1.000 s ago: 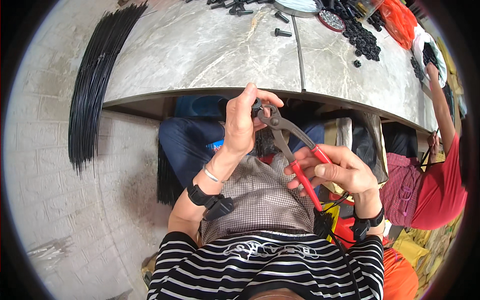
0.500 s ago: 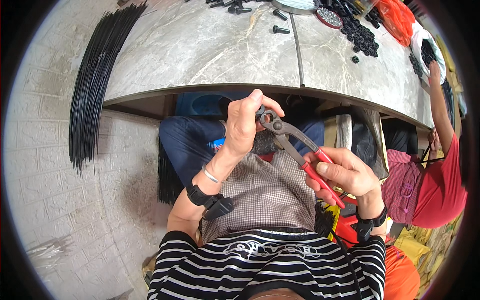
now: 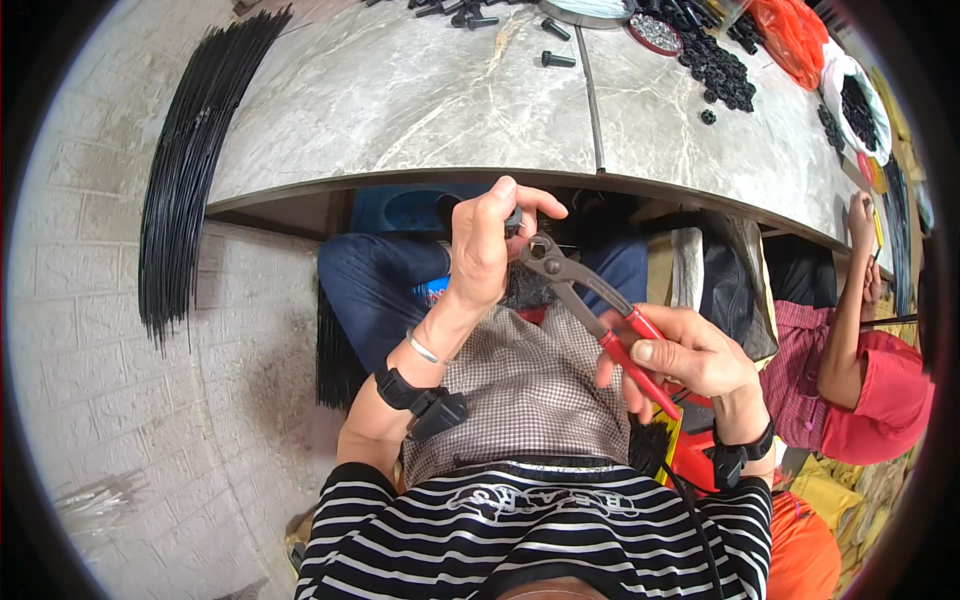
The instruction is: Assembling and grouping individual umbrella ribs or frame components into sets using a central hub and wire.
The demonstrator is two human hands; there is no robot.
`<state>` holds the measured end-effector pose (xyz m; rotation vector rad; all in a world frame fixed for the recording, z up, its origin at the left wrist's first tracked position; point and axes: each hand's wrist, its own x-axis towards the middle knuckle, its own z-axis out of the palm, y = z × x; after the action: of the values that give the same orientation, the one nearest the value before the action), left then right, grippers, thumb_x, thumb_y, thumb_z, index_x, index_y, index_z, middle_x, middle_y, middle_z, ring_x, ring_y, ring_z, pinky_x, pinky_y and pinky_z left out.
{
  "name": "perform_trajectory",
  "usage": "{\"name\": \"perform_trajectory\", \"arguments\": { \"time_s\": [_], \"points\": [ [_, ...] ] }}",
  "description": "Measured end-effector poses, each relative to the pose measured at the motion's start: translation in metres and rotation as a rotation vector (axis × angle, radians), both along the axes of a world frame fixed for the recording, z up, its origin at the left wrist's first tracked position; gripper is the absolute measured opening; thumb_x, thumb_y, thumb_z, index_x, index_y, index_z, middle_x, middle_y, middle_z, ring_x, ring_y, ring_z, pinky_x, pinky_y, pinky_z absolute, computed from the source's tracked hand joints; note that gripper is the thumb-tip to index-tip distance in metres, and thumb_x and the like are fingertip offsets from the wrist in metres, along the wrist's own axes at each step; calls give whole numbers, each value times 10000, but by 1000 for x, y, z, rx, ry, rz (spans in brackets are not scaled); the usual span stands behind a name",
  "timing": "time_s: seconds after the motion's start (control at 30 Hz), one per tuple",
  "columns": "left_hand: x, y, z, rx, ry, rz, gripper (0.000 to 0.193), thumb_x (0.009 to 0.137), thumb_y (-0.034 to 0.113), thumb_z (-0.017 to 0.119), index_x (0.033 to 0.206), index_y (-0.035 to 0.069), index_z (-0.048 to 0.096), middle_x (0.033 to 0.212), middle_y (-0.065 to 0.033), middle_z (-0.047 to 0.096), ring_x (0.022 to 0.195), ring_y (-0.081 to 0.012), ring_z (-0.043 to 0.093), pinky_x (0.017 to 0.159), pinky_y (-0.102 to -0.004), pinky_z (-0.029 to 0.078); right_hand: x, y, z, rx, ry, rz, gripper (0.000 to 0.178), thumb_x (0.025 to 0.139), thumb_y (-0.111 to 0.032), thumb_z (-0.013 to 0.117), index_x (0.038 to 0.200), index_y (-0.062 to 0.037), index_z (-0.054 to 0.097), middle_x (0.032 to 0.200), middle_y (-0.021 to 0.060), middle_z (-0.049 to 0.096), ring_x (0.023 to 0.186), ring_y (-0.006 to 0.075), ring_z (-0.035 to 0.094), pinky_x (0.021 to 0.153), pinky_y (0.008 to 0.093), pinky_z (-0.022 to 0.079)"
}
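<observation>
Black strands (image 3: 185, 190) lie across the left end of the grey table (image 3: 440, 110). Nearer you, your left hand (image 3: 482, 250) pinches a small, partly hidden black part (image 3: 514, 222). Just beside it is the head of the red-handled pliers (image 3: 553, 266), which your right hand (image 3: 695, 352) holds, fingers loosely curled.

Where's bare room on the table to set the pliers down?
The grey tabletop has free near patches for the red-handled pliers: between the black strand bundle and the seam, and right of the seam, short of the small black parts. The far side is crowded: black bolts, an orange bag.
</observation>
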<state>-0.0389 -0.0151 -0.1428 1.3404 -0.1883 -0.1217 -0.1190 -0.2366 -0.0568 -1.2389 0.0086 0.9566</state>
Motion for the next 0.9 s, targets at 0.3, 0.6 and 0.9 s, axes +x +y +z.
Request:
{"name": "perform_trajectory", "arguments": {
  "time_s": [0.3, 0.6, 0.9],
  "points": [
    [-6, -5, 7, 52, 67, -5, 618, 986, 403, 289, 833, -37, 695, 599, -14, 574, 551, -58, 530, 498, -194, 389, 3, -8, 3, -34, -5, 11, 314, 1004, -182, 459, 1205, 59, 475, 835, 84, 608, 485, 95, 534, 408, 222, 422],
    [-5, -11, 13, 180, -49, 104, 636, 985, 414, 265, 833, -28, 696, 589, -11, 555, 518, -67, 476, 480, -215, 347, 4, 9, 11, -198, -48, 48, 187, 1004, -168, 422, 949, 2, 479, 615, 19, 519, 444, 70, 489, 372, 223, 391],
    [20, 4, 2, -296, 169, -203, 579, 1002, 427, 285, 1232, -43, 531, 499, 57, 275, 435, -52, 246, 424, -222, 208, 28, 11, 12, -602, -571, -77, 233, 952, -195, 538, 1071, 5, 532, 735, 100, 564, 685, 185, 584, 614, 321, 452]
  ]
}}
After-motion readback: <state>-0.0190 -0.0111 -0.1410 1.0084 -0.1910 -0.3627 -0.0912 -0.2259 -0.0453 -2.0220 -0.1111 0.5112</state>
